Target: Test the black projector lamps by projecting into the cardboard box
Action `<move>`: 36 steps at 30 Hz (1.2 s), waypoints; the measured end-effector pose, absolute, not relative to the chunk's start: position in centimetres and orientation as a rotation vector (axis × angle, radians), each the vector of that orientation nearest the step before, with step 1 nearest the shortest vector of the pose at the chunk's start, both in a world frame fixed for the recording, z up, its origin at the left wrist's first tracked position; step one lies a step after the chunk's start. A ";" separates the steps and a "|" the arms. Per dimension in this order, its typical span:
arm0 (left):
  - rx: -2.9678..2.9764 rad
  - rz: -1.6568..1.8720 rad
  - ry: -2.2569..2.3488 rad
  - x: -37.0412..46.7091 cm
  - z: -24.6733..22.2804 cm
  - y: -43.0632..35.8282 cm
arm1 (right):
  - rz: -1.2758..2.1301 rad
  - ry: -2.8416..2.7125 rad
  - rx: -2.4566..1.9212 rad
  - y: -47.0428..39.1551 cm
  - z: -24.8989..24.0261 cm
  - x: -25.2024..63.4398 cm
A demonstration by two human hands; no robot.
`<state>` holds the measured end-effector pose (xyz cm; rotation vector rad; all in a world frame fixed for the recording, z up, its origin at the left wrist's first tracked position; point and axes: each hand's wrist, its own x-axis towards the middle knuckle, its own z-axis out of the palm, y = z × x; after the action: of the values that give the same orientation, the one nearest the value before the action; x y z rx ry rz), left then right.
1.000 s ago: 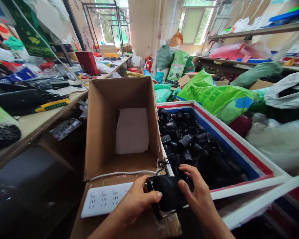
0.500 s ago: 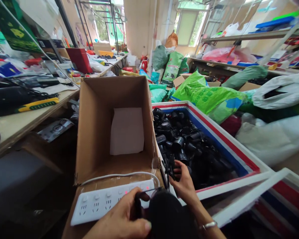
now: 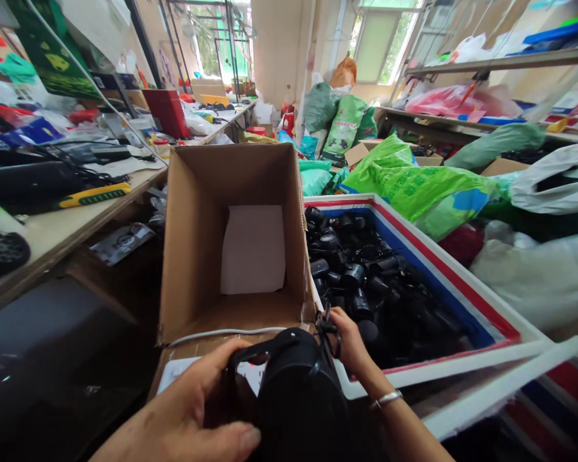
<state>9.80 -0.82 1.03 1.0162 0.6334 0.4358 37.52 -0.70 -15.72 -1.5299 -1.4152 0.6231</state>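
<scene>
My left hand (image 3: 187, 404) grips a black bracket on the side of a black cylindrical device (image 3: 298, 398) at the bottom middle of the view. Its round body faces away, and the lower part runs out of the frame. To its right, my right hand (image 3: 349, 343), with a silver bangle at the wrist, closes on a bunched black cable (image 3: 328, 330) near the box's front right corner. An open cardboard box (image 3: 185, 244) lies just ahead, with a pale sheet (image 3: 253, 250) inside. Partly behind my left hand is a white power strip (image 3: 176, 372).
A white-rimmed foam bin (image 3: 462, 269) with several black cylindrical parts (image 3: 354, 276) stands to the right. Its white lid (image 3: 510, 385) leans at the front. Green bags (image 3: 424, 183) pile up behind it. A cluttered workbench (image 3: 77, 218) runs along the left.
The black device has come up and tilted into fuller view, now covering much of the power strip. My right hand has closed on the bunched cable. The view has shifted slightly left.
</scene>
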 end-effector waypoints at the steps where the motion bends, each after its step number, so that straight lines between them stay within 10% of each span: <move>1: 1.027 0.452 0.663 9.2 1.0 -0.7 | 0.583 -1.364 -1.562 -0.7 -15.6 37.9; 36: 0.888 1.050 0.836 2.6 -4.2 1.7 | 0.908 -1.788 -1.284 -2.0 -14.8 31.0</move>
<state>2.64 1.67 -4.16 0.8880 0.8359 1.0500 30.97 -1.99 -14.76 -1.2838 -1.7882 0.9076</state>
